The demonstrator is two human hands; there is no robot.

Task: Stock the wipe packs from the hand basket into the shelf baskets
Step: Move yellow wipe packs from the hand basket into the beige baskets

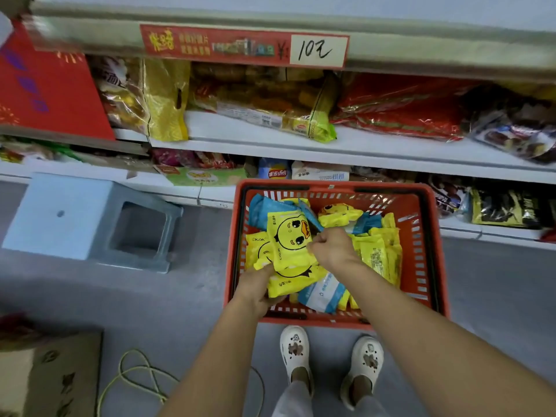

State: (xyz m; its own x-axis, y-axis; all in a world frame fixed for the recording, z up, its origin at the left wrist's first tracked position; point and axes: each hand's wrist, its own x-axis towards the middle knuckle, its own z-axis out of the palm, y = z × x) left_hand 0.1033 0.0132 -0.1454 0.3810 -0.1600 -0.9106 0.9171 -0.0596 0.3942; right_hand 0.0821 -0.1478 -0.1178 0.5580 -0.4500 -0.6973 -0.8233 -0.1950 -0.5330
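Inside the red hand basket [410, 203] on the floor, the left hand [255, 288] grips the near edge of the yellow duck wipe packs [290, 240] while the right hand [329, 246], fingers curled, pinches the top pack's right edge.

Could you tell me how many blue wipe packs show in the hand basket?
3 blue wipe packs: far-left corner, right of centre, near edge; others may be hidden.

Shop aisle, snack-stocked shelves [228, 125], handwritten price tag [318, 51], probably grocery
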